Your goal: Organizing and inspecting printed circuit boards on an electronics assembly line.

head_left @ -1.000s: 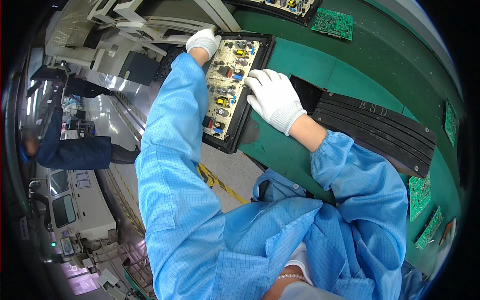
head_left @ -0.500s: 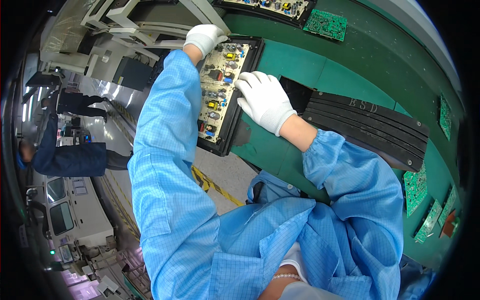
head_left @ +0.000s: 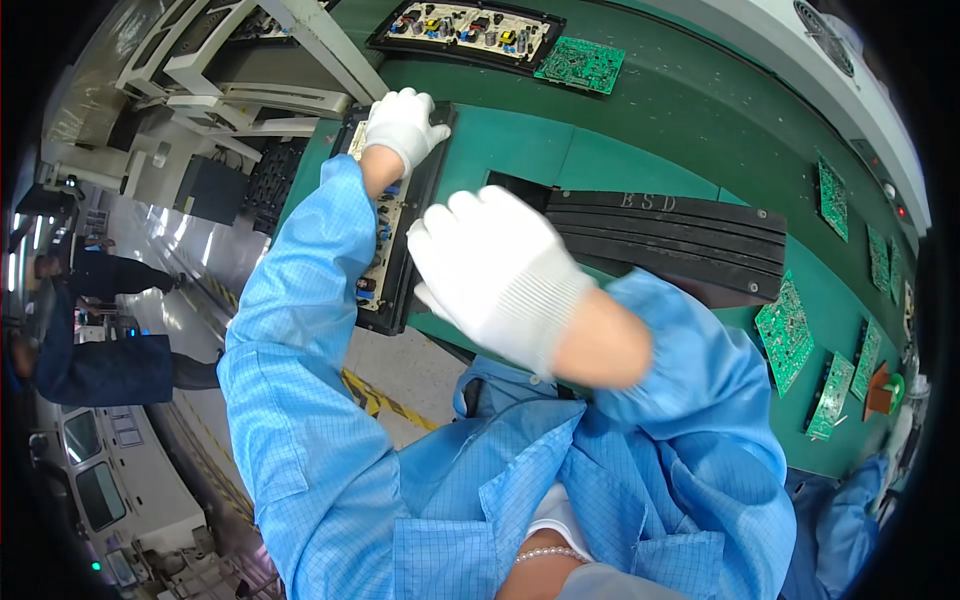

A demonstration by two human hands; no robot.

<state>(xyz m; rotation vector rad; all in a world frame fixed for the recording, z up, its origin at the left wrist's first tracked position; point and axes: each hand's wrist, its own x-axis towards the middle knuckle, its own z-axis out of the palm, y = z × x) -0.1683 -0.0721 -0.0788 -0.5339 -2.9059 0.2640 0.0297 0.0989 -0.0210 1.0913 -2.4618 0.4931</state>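
A black rectangular tray (head_left: 426, 195) holds a cream circuit board (head_left: 383, 238) crowded with parts, at the left edge of the green bench. My left hand (head_left: 400, 128), in a white glove, lies over the far part of the board, its fingers spread and its thumb toward the tray's right rim. It hides the parts beneath it, and my left sleeve covers some of the board's left side. My right hand (head_left: 490, 272), also white-gloved, is raised to the right of the tray, a little blurred. Its fingers are stretched out with nothing visible in them.
Right of the tray lies a ridged black box (head_left: 665, 238). Another filled tray (head_left: 468, 32) sits at the back beside a green circuit board (head_left: 582, 65). Several green boards (head_left: 786, 332) lie at the right. A metal frame (head_left: 320, 45) rises at the far left; people stand beyond.
My right hand has lifted off the tray's right edge and come nearer to me. My left hand has shifted from the tray's far end onto the board. The whole view has turned slightly.
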